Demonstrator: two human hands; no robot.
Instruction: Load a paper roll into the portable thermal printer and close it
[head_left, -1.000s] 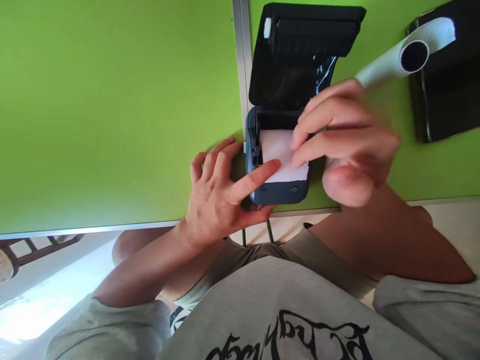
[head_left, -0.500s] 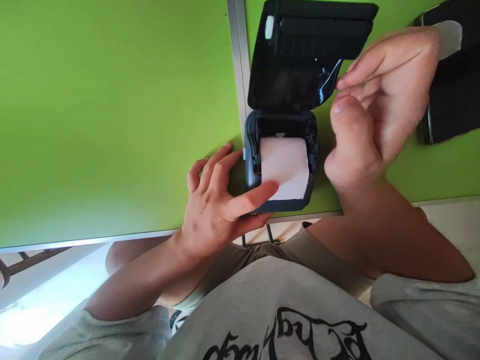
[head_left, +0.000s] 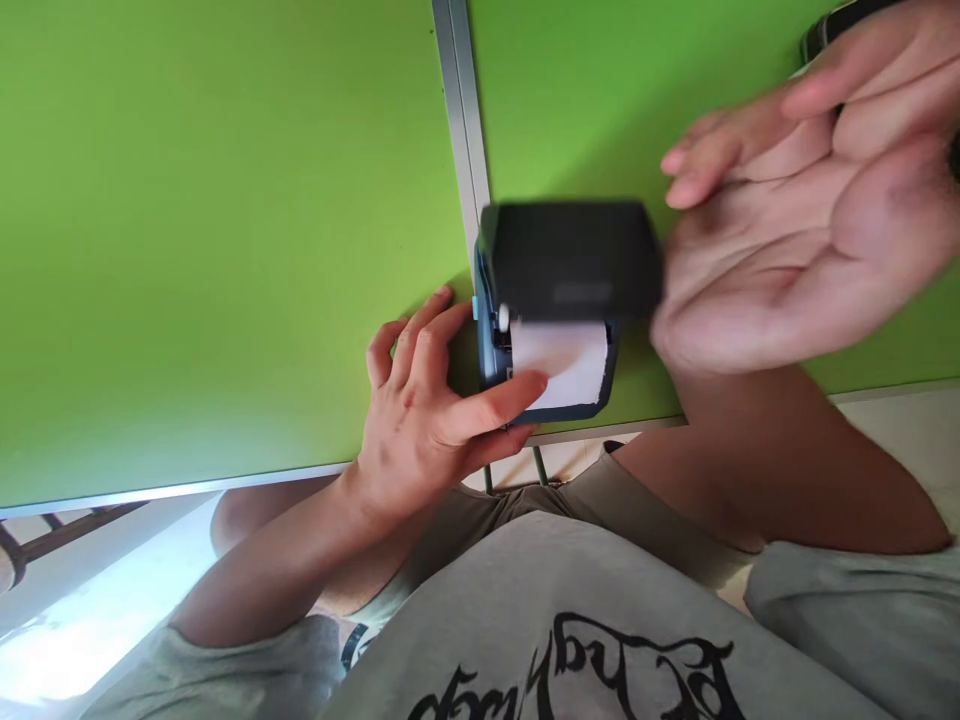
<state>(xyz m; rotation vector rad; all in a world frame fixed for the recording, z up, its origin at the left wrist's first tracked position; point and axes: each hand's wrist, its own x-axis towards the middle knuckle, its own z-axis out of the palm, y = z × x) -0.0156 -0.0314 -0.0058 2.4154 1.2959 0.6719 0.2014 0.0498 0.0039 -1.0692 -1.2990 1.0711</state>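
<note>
A small dark blue-grey printer (head_left: pixel 487 345) sits at the near edge of the green table (head_left: pixel 225 220). Its black lid (head_left: pixel 574 260) is blurred and nearly down over the white paper roll (head_left: pixel 566 360). My left hand (head_left: pixel 427 410) grips the printer's left side, with the forefinger lying across the front of the paper. My right hand (head_left: pixel 795 230) hovers flat and blurred to the right of the lid, palm showing, fingers apart, holding nothing.
A metal seam (head_left: pixel 457 120) splits the green tabletop into two panels. A dark object (head_left: pixel 825 30) peeks out behind my right hand at the top right. Below the table edge are my lap and grey shirt (head_left: pixel 570 620).
The lid, which stood upright, has swung down over the paper roll. My right hand left the paper, rose and moved right with its palm open. My left hand has stayed on the printer.
</note>
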